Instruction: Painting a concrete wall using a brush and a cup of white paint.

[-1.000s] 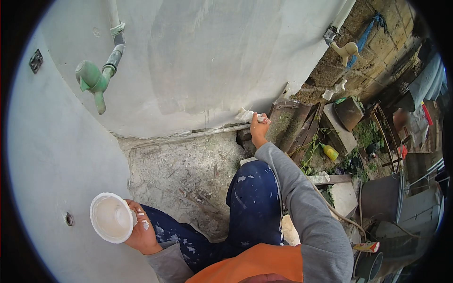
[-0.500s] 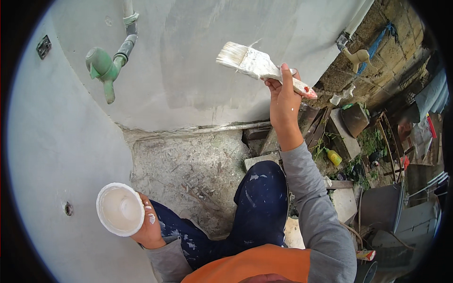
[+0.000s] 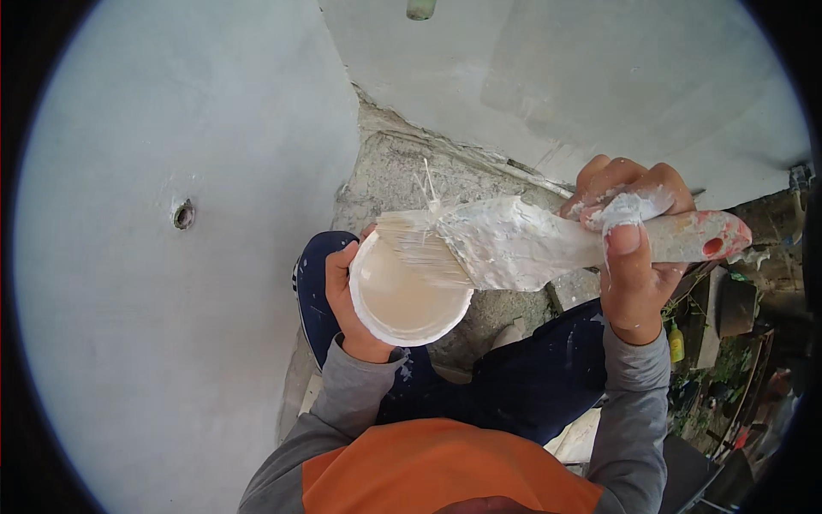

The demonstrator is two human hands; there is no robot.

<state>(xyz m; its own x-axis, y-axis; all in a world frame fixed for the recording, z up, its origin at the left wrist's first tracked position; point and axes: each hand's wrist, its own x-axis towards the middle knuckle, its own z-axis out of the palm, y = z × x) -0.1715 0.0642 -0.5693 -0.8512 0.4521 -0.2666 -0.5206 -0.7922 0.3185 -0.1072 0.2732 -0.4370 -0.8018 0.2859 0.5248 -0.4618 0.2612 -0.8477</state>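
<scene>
My right hand is closed round the handle of a wide, paint-caked paintbrush, thumb on the near side and fingers curled behind. The brush lies roughly level, its pale bristles pointing left over the rim of a white tub. Whether the bristle tips touch the liquid is hard to tell. My left hand grips the tub by its left side. Inside the tub is off-white, watery paint. White paint smears my right thumb and fingers.
A pale wall with a small round pipe hole stands at my left, meeting a grey-patched wall ahead. Rough concrete floor lies between. To the right are clutter, plants and a yellow bottle.
The view has swung left and down. My right hand has brought the brush from in front of the far wall to the tub; my left hand still holds the tub, now closer to the brush.
</scene>
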